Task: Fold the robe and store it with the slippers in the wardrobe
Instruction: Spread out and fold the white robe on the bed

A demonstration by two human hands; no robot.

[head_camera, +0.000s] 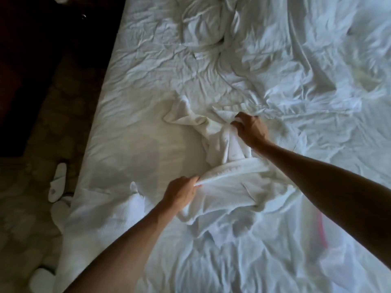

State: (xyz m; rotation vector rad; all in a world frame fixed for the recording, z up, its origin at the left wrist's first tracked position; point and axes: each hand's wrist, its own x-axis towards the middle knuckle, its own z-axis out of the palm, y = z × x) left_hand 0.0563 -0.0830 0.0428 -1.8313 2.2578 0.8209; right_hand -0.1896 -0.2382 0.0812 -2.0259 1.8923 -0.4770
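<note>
On bed [137,85], robe [222,182] bunched between hands: left hand [182,193], right hand [250,129] both pinching it.

Left hand [181,192] pinched closed; right hand [250,129] pinched closed, arm outstretched.

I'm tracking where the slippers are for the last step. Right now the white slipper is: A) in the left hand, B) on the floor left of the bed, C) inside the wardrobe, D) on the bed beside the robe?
B: the white slipper lies on the patterned floor left of the bed.
</note>
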